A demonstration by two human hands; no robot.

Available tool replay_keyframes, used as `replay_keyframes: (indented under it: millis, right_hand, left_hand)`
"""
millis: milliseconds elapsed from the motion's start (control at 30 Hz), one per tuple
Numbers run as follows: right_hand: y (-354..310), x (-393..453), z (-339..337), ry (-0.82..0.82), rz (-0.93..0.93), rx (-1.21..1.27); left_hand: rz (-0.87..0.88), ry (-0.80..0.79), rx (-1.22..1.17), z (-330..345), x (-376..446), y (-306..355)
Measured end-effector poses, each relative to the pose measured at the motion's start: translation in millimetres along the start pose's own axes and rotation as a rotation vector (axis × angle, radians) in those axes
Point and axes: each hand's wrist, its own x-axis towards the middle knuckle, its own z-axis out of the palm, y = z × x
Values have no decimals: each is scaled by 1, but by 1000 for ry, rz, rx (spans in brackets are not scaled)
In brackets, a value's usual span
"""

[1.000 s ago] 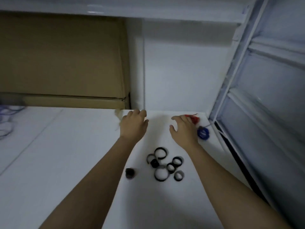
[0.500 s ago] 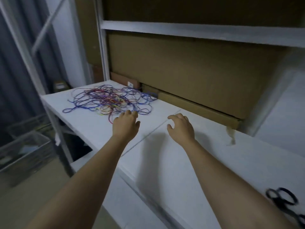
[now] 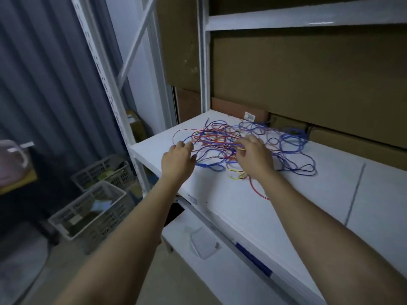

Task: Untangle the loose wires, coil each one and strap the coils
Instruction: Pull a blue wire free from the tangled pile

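A tangle of thin loose wires (image 3: 284, 143), blue, red, yellow and white, lies spread on the left end of a white shelf (image 3: 297, 205). My left hand (image 3: 177, 160) hovers at the tangle's left edge with fingers apart, holding nothing. My right hand (image 3: 253, 157) rests on the middle of the tangle, fingers curled down among the strands; a firm grip on any wire does not show. A red wire end (image 3: 256, 189) trails toward the shelf's front edge beside my right wrist.
Brown cardboard boxes (image 3: 308, 73) fill the back of the shelf. A white rack upright (image 3: 203, 62) stands behind the wires. Grey plastic baskets (image 3: 92, 212) sit on the floor at the left. A lower white shelf (image 3: 209, 271) lies beneath.
The view has swung left from the black straps to the wire tangle. Both hands have reached forward; the right one now lies on the wires, the left at their edge.
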Motion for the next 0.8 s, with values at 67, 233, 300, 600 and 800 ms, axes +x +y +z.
replay_keyframes:
  millis: [67, 233, 300, 600, 800]
  right_hand:
    - [-16, 26, 18, -3, -2, -1]
    - [-45, 105, 72, -6, -10, -31]
    - [-53, 143, 101, -52, -21, -32]
    - [-51, 260, 201, -490, 323, -217]
    - [-49, 270, 225, -442, 267, -610]
  left_hand:
    - [15, -12, -18, 6, 25, -25]
    - [36, -23, -59, 34, 91, -87]
    - [50, -18, -60, 49, 124, -110]
    - [218, -88, -92, 99, 259, -163]
    - [357, -205, -144, 127, 308, -154]
